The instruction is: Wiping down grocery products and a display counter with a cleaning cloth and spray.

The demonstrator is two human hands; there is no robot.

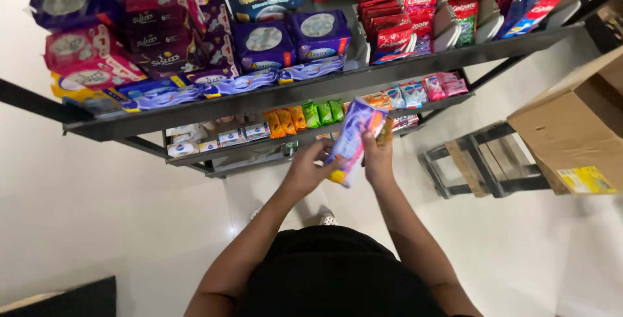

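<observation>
Shelving [337, 83] of dark metal is spread across the upper frame, stocked with purple and pink packs above and small orange and green packets [305, 117] below. A cardboard box [571, 129] is cut off at the right edge. At centre, a slim purple-and-white packet [354, 138] is held upright between both hands: the left hand [305, 171] is curled around its lower left edge, the right hand [378, 158] is closed on its right side. The fingertips behind the packet are hidden.
</observation>
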